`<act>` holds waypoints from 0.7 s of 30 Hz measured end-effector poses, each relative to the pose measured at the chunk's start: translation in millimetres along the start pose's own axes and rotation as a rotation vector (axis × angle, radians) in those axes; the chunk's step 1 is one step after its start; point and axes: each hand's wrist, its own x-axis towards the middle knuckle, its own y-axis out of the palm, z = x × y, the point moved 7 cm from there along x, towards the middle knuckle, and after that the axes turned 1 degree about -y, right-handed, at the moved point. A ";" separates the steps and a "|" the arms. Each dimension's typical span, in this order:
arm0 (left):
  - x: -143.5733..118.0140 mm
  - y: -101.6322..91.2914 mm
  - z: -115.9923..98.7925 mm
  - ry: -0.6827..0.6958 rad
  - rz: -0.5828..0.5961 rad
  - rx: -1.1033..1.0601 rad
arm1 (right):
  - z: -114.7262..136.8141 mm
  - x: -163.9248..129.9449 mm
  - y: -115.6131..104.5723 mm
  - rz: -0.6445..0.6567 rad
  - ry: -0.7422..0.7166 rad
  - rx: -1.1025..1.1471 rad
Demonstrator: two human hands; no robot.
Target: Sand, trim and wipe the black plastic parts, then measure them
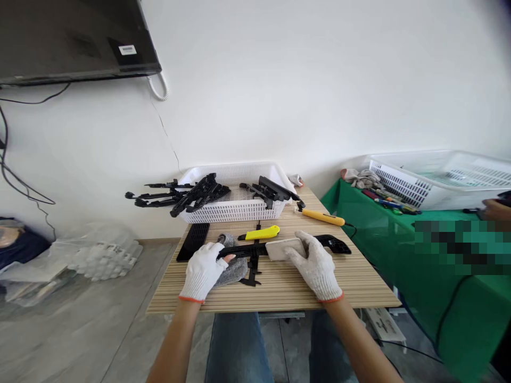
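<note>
My left hand (203, 271), in a white knit glove, grips the left end of a long black plastic frame part (255, 250) that lies across the wooden table (279, 292). A grey cloth (235, 268) sits under that end of the part. My right hand (313, 263), also gloved, presses a pale rectangular block (281, 248) flat on the middle of the part. The part's right end (335, 243) sticks out past my right hand.
A yellow utility knife (261, 233) and a yellow-handled tool (321, 216) lie behind the part. A white basket (235, 207) holds several black frame parts. A black grille piece (194, 241) lies left. A green-covered table (439, 255) with another basket (439, 178) stands right.
</note>
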 end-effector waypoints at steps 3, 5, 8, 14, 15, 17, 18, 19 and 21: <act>0.6 -22.3 -4.7 0.091 -0.090 -0.025 | -3.4 -2.1 -5.4 -0.058 0.012 0.106; -5.6 -41.9 -8.2 0.102 -0.146 0.005 | -6.0 -4.8 -13.8 -0.151 0.008 0.202; -22.3 -54.3 -10.4 -0.002 -0.060 0.098 | -10.3 -9.3 -27.1 -0.299 0.003 0.323; -52.7 -13.9 -13.7 -0.101 0.297 0.021 | -12.5 -10.4 -28.9 -0.308 0.040 0.330; -52.4 -7.7 -13.3 -0.091 0.303 0.005 | -12.0 -10.2 -27.3 -0.288 0.045 0.315; -46.8 -1.0 -11.7 -0.062 0.245 -0.007 | -11.1 -9.7 -24.8 -0.255 0.061 0.290; -42.7 0.3 -11.4 -0.038 0.197 -0.006 | -10.5 -9.4 -24.1 -0.241 0.074 0.280; -38.4 1.3 -11.9 -0.004 0.146 -0.004 | -9.9 -8.9 -23.9 -0.231 0.092 0.270; -31.2 3.3 -14.9 0.078 0.043 -0.014 | -8.4 -7.1 -23.8 -0.204 0.137 0.241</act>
